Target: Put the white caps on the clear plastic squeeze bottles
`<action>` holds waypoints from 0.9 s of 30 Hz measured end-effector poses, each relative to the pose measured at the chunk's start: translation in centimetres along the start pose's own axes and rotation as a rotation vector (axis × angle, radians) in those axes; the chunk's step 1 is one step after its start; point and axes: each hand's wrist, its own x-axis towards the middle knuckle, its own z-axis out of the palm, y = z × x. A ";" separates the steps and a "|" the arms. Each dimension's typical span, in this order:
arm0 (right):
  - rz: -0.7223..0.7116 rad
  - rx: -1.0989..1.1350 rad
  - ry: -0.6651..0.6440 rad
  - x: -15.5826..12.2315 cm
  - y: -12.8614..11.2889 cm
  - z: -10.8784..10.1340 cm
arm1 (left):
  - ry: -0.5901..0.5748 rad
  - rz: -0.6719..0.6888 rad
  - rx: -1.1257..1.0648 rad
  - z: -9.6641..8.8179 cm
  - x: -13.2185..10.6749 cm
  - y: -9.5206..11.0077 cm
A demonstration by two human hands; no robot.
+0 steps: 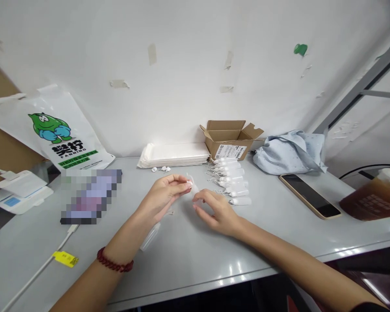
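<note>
My left hand [164, 193] pinches a small translucent squeeze bottle [195, 188] near its white cap, between thumb and fingertips. Close against the bottle's lower end is my right hand [217, 212], with thumb and forefinger curved and a gap between them; whether a fingertip touches the bottle is hard to tell. A row of similar capped bottles [235, 182], with thin tips pointing left, lies to the right beyond my hands. Partly hidden below my left wrist lies another clear bottle [149, 237]. Several small white caps [164, 169] rest farther back on the grey table [188, 268].
Against the wall stand a stack of white packets [178, 154] and an open cardboard box [229, 141]. To the right are a blue cloth [289, 151], a phone [308, 196] and a drink cup [373, 195]. A blurred-out device [92, 197], cable [39, 271] and printed bag [61, 134] occupy the left.
</note>
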 end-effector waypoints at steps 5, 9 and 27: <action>0.063 0.081 -0.035 -0.1 -0.4 -0.3 | -0.029 0.079 0.040 0.9 -0.6 0.2; 0.206 0.223 -0.040 0.1 -0.6 -0.9 | -0.046 0.189 0.202 1.1 -0.8 0.4; 0.778 1.268 -0.061 1.3 -0.5 -1.9 | -0.017 0.149 0.186 0.8 -0.6 0.0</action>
